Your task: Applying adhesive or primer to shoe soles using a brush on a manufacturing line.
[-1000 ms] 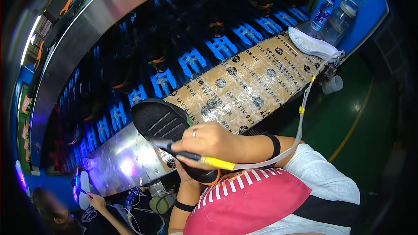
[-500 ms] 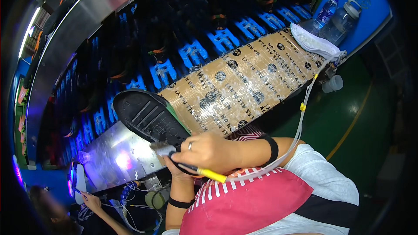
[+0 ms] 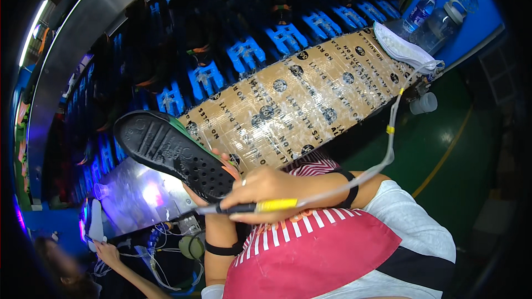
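A black shoe sole (image 3: 172,152) with a green rim is tilted over the work surface, its grooved, hole-dotted face turned up. My left hand (image 3: 195,195) grips it from below, fingertips showing at its far edge; the palm is hidden. My right hand (image 3: 263,191), wearing a ring, is closed round the dark handle of a tube-fed brush (image 3: 237,209). A yellow band joins that handle to a clear hose (image 3: 354,180) running along my right forearm. The brush head lies beside the sole's near end, and I cannot tell whether they touch.
Printed brown sheeting (image 3: 310,99) covers the bench. Beyond it runs a rack of blue holders (image 3: 244,55). White pads (image 3: 404,50) and two bottles (image 3: 418,14) stand far right; a plastic cup (image 3: 424,103) hangs at the bench end. Lower left, another person's hand (image 3: 108,253) touches a pale sole.
The sole has shifted left, uncovering its holed end. My right hand has drawn back toward me with the brush, which now lies nearer and more level. The hose has swung along.
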`<state>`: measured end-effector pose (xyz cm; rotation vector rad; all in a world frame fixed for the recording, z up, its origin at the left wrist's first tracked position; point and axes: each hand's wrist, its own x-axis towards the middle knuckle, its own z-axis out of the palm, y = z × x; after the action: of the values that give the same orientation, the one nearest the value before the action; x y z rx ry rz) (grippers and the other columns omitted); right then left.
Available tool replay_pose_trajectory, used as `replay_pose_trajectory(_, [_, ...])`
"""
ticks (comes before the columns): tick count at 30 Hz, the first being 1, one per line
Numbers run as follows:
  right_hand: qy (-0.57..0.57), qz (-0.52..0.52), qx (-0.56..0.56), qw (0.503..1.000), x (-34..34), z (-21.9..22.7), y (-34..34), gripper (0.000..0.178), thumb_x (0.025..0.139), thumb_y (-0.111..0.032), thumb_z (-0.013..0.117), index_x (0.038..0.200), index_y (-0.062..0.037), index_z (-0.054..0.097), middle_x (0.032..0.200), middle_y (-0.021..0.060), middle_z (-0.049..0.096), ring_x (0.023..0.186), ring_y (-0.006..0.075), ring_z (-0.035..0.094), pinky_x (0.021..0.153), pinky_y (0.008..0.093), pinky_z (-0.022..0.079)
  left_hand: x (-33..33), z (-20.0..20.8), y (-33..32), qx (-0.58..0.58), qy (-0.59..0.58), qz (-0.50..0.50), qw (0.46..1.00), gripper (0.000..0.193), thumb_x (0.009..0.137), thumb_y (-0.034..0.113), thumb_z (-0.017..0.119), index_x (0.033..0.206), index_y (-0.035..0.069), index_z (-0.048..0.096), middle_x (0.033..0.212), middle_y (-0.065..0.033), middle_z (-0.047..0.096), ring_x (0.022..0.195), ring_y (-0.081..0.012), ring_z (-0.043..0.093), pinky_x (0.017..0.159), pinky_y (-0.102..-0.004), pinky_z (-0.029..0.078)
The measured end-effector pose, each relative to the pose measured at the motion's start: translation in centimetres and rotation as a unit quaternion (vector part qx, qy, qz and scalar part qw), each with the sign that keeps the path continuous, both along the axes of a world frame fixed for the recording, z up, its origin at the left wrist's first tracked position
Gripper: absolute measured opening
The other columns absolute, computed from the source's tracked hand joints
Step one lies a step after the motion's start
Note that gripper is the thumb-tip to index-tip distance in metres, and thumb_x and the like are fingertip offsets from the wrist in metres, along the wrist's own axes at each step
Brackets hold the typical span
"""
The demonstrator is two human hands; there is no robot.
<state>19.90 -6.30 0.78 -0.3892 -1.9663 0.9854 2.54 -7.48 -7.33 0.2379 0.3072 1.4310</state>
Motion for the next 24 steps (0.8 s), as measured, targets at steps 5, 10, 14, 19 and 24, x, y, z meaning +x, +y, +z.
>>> replay_pose_trajectory(5, [-0.034,-0.037,-0.027,0.998,-0.1,-1.9,0.2,0.024,0.071,-0.017,0.068,0.091,-0.0052,0.062,0.071,0.0135,0.06,0.066,0.029,0.061,0.058,0.0348,0.048,-0.1,1.5,0.9,-0.004,-0.005,0.032,0.999,0.061,0.08,0.05,0.051,0.124,0.007,0.045,0.115,-0.0181,0.05,0.103,-0.0338,0.051,0.089,-0.0412,0.045])
replay_pose_trajectory(10, [0.035,0.06,-0.049,0.996,0.0,-1.2,0.2,0.023,0.071,-0.012,0.07,0.093,-0.0056,0.063,0.069,0.0077,0.061,0.058,0.0234,0.059,0.052,0.0302,0.047,-1.0,1.5,1.1,0.095,0.042,0.006,0.995,0.056,0.083,0.047,0.049,0.124,0.01,0.044,0.119,-0.0157,0.048,0.109,-0.0302,0.045,0.091,-0.0417,0.042])
replay_pose_trajectory(14, [0.035,-0.022,-0.06,0.997,0.5,-1.7,0.7,0.019,0.072,-0.012,0.069,0.089,-0.0053,0.064,0.068,0.0089,0.06,0.057,0.0237,0.059,0.052,0.0307,0.046,-1.3,2.1,1.4,0.092,0.081,0.027,0.992,0.057,0.083,0.048,0.048,0.123,0.007,0.045,0.116,-0.0166,0.049,0.104,-0.0318,0.049,0.088,-0.0419,0.044])
replay_pose_trajectory(19, [0.016,0.04,-0.003,0.999,0.3,-1.5,0.2,0.022,0.07,-0.011,0.07,0.091,-0.0067,0.064,0.069,0.0085,0.059,0.058,0.0242,0.058,0.051,0.0307,0.046,-2.4,2.7,1.1,0.072,0.115,-0.012,0.991,0.067,0.08,0.054,0.05,0.123,0.004,0.043,0.114,-0.0214,0.051,0.103,-0.0382,0.049,0.082,-0.0457,0.048])
replay_pose_trajectory(24, [0.014,0.039,-0.02,0.999,1.1,-1.2,0.6,0.026,0.07,-0.012,0.071,0.095,-0.0066,0.064,0.072,0.0083,0.059,0.062,0.0244,0.058,0.053,0.0309,0.047,-2.2,4.0,1.2,0.045,0.148,-0.008,0.988,0.074,0.078,0.058,0.052,0.125,0.001,0.041,0.112,-0.0245,0.051,0.101,-0.039,0.052,0.079,-0.0463,0.05])
